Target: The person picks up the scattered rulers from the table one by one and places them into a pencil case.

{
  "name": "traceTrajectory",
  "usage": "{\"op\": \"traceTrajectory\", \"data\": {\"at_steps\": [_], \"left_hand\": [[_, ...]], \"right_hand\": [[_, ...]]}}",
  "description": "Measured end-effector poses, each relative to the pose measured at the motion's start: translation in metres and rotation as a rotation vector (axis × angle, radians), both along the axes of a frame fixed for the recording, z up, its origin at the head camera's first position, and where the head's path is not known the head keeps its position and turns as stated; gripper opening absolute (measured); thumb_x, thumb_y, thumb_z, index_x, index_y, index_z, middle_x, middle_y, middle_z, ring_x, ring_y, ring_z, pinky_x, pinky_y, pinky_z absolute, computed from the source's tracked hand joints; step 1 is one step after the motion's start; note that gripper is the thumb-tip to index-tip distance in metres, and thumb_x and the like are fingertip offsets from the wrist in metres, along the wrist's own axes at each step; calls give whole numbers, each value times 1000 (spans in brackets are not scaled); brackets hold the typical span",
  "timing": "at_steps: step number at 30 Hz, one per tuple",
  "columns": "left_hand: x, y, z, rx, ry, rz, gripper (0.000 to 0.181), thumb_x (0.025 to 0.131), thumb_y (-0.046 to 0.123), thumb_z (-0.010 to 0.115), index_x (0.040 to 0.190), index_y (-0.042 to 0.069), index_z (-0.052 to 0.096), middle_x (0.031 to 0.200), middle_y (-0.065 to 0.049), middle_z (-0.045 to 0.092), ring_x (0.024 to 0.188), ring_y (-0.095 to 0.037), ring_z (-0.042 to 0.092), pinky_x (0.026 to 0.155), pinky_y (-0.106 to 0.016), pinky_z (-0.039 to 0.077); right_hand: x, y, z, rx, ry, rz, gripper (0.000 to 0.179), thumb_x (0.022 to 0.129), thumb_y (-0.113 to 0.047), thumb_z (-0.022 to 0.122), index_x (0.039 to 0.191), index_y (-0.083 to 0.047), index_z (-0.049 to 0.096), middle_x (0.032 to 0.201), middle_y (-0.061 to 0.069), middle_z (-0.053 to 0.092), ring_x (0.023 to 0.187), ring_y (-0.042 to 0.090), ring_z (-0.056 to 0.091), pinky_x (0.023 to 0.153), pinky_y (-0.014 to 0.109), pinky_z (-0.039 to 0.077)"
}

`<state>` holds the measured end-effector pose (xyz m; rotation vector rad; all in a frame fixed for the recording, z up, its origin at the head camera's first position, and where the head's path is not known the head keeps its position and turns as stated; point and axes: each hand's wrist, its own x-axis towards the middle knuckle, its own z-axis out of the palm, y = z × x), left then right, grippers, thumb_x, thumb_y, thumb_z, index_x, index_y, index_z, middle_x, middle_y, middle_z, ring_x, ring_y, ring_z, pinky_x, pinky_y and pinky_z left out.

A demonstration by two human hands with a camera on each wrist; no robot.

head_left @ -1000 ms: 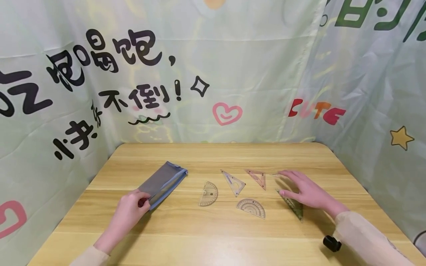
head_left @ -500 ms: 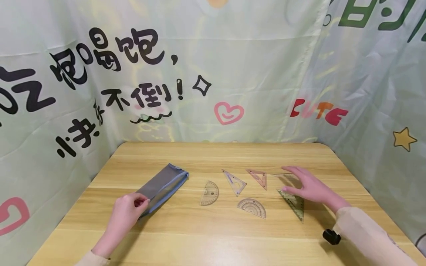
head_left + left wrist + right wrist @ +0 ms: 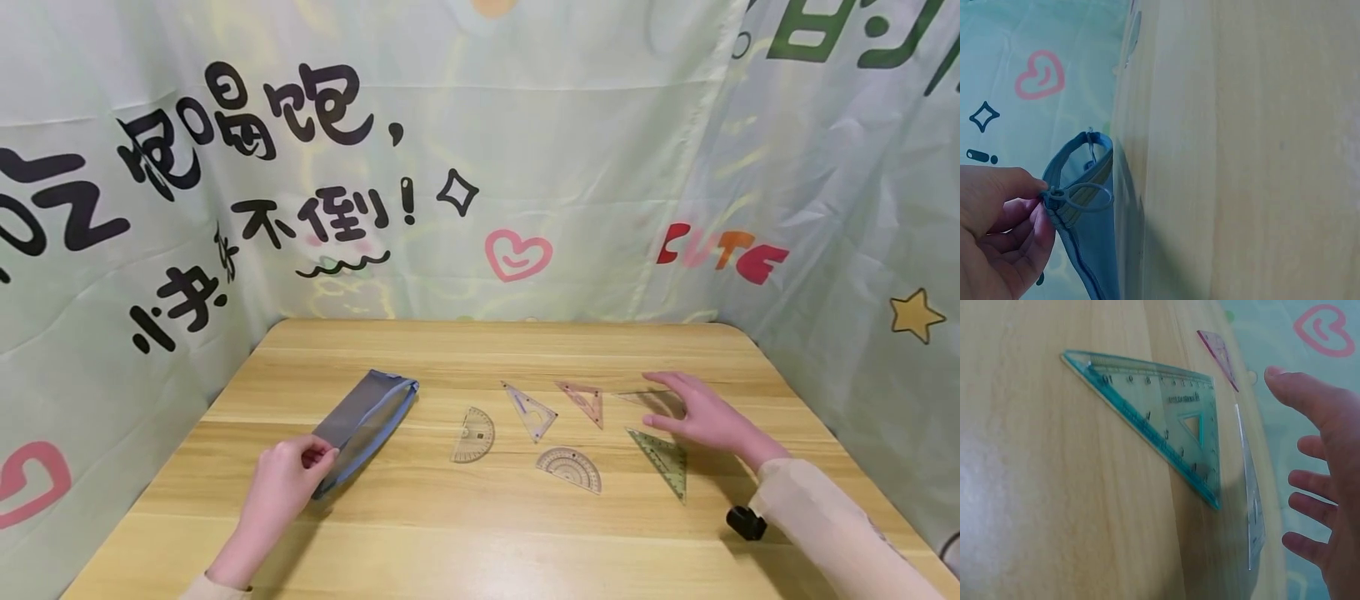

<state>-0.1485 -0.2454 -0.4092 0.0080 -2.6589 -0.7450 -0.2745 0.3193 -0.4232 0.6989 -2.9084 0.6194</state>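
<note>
A blue-edged mesh zip pouch point(image 3: 352, 414) lies slanted on the left of the table, its zipped side gaping. My left hand point(image 3: 288, 471) pinches its near end between thumb and finger, beside the zipper's ring pull point(image 3: 1058, 194). My right hand point(image 3: 708, 417) hovers, fingers spread and holding nothing, over a clear set square point(image 3: 1252, 512). Just nearer than it, a green set square point(image 3: 667, 462) lies flat, apart from the thumb. A pink set square point(image 3: 595, 408), a pale set square point(image 3: 517, 403) and two clear protractors point(image 3: 474, 450) lie between the hands.
The wooden table point(image 3: 450, 533) ends at the back against a printed curtain point(image 3: 585, 167), which also hangs at both sides. A small black device point(image 3: 746, 523) sits beneath the right sleeve.
My right hand has lifted away from the green set square, which its thumb was at before, and moved slightly back. The pouch's mouth gapes wider, with my left hand still pinching its near end.
</note>
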Motion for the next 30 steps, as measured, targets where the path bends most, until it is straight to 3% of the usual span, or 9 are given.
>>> {"op": "traceTrajectory", "data": {"at_steps": [14, 30], "left_hand": [[-1, 1, 8, 18, -54, 28, 6, 83, 9, 73, 80, 4, 74, 70, -3, 70, 60, -5, 56, 53, -16, 47], [-3, 12, 3, 171, -52, 96, 8, 84, 7, 73, 83, 0, 75, 76, -10, 73, 62, -6, 59, 54, -15, 50]], "right_hand": [[-8, 3, -4, 8, -32, -5, 77, 88, -47, 70, 146, -4, 43, 146, 29, 43, 132, 52, 40, 105, 73, 36], [-20, 8, 1, -17, -110, -7, 79, 91, -47, 67, 149, -3, 37, 150, 31, 37, 135, 54, 34, 106, 75, 33]]}}
